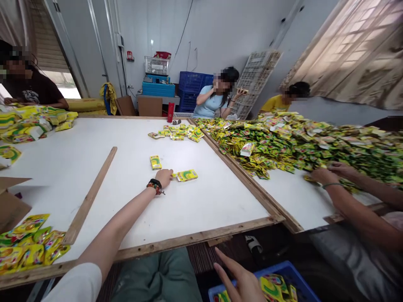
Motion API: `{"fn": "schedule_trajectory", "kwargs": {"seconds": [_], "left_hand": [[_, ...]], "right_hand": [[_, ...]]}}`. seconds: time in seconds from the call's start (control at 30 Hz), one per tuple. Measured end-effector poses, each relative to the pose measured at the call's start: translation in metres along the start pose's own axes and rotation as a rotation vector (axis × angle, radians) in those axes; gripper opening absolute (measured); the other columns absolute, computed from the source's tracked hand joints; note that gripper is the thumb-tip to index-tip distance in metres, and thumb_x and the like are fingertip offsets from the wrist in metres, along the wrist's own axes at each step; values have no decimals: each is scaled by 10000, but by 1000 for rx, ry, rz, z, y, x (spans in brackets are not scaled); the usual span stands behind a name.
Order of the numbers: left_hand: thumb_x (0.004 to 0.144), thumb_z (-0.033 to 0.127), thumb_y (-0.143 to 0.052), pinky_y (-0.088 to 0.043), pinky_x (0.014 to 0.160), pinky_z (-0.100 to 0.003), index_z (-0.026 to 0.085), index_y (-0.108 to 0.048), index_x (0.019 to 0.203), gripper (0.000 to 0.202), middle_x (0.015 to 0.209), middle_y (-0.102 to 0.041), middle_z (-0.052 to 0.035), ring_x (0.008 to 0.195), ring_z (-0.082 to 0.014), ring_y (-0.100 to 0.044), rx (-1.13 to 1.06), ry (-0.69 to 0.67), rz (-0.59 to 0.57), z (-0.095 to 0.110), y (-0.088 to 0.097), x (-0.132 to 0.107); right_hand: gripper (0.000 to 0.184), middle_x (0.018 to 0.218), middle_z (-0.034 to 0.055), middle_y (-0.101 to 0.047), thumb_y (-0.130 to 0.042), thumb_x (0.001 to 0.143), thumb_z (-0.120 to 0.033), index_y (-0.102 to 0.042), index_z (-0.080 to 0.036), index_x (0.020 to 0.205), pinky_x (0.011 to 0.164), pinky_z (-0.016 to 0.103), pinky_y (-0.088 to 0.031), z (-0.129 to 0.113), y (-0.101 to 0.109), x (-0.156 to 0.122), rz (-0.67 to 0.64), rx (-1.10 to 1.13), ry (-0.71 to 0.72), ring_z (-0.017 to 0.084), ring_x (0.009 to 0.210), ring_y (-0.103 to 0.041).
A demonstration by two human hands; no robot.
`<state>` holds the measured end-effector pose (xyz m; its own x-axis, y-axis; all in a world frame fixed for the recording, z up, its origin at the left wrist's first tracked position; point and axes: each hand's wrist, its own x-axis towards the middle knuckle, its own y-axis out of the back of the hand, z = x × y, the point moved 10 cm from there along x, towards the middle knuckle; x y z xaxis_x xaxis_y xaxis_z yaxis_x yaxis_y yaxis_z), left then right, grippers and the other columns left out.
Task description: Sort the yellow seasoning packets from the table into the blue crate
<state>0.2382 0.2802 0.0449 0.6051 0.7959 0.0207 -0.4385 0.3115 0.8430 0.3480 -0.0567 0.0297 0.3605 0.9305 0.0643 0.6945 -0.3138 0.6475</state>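
Observation:
My left hand [164,178] reaches out over the white tabletop, its fingers closed at a yellow packet edge [174,176] that shows beside the fingertips. Just to the right lies a yellow-green packet bundle [187,175]. Another yellow packet [155,162] lies beyond the hand, a little to the left. Low in the view, my right hand [241,279] has its index and middle fingers stretched out and apart, with nothing seen between them. It is beside a blue crate [302,279] holding several yellow packets [272,287]; part of the hand is cut off by the lower edge.
Wooden strips [91,195] edge and divide the white table [204,209]. A large packet heap [283,142] covers the right section, where a co-worker's hands [327,176] work. More packets [178,133] lie at the far edge; loose pouches [31,247] and a cardboard box [12,205] are left.

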Motion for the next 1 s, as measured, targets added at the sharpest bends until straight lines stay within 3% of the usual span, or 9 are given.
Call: {"fn": "schedule_trajectory", "kwargs": {"seconds": [0.17, 0.23, 0.3, 0.4, 0.47, 0.53, 0.67, 0.77, 1.0], "left_hand": [[698, 323, -799, -529, 772, -289, 140, -630, 1034, 419, 972, -716, -56, 883, -203, -661, -258, -112, -193, 33, -21, -92], [637, 376, -830, -528, 728, -274, 125, -623, 1030, 510, 952, -713, -55, 844, -197, -657, -556, -163, -322, 53, -33, -139], [587, 394, -849, -521, 687, -275, 121, -628, 950, 504, 877, -701, -47, 785, -192, -644, -796, -117, -387, 60, -43, -177], [570, 346, -844, -514, 677, -289, 149, -583, 1002, 542, 920, -664, -45, 760, -179, -617, -738, 19, -88, 41, -40, -206], [612, 291, -790, -520, 748, -328, 185, -490, 1173, 645, 1089, -620, -71, 844, -196, -621, -557, 38, 197, 32, -30, -220], [647, 245, -717, -514, 828, -370, 220, -377, 1297, 734, 1211, -567, -90, 964, -228, -620, -409, 1, 361, 34, -29, -230], [676, 203, -628, -525, 805, -364, 244, -294, 1350, 753, 1179, -583, -83, 1001, -242, -628, -298, -148, 477, 45, -34, -236], [681, 194, -610, -531, 779, -362, 255, -307, 1319, 709, 1142, -597, -80, 967, -238, -641, -267, -281, 510, 52, -32, -237], [719, 227, -621, -524, 710, -330, 269, -365, 1144, 497, 1069, -614, -61, 869, -216, -661, -181, -392, 559, 60, -31, -241]], "right_hand": [[516, 1104, 139, -728, -636, 813, -490, -663, -173, 1219, 864, 391, -564, -30, -19, 31, 69, 465, -87, 282, 996, -696], [499, 992, 106, -745, -620, 825, -508, -664, -175, 1194, 742, 340, -580, -55, -40, 45, -17, 645, -80, 237, 847, -705], [404, 786, 48, -698, -584, 847, -520, -717, -163, 981, 580, 267, -534, -80, -62, 54, -146, 719, -37, 174, 656, -636], [450, 546, -30, -463, -557, 858, -512, -574, -166, 570, 452, 213, -375, -90, -72, 61, -94, 631, -18, 107, 511, -432], [489, 500, -55, -348, -566, 844, -494, -447, -185, 485, 441, 212, -299, -83, -66, 61, 36, 552, -40, 93, 497, -341], [461, 492, -56, -351, -579, 824, -473, -453, -185, 487, 453, 219, -286, -79, -66, 60, 58, 530, -64, 94, 503, -329], [280, 622, -8, -588, -649, 743, -422, -673, -143, 730, 574, 248, -428, -86, -84, 61, -220, 668, -123, 138, 591, -502], [267, 726, 15, -657, -661, 710, -354, -703, -133, 854, 639, 266, -464, -95, -86, 60, -378, 708, -145, 171, 683, -569], [80, 659, -22, -604, -629, 731, -243, -648, -166, 727, 583, 219, -422, -100, -77, 61, -183, 551, -47, 134, 642, -522]]}}
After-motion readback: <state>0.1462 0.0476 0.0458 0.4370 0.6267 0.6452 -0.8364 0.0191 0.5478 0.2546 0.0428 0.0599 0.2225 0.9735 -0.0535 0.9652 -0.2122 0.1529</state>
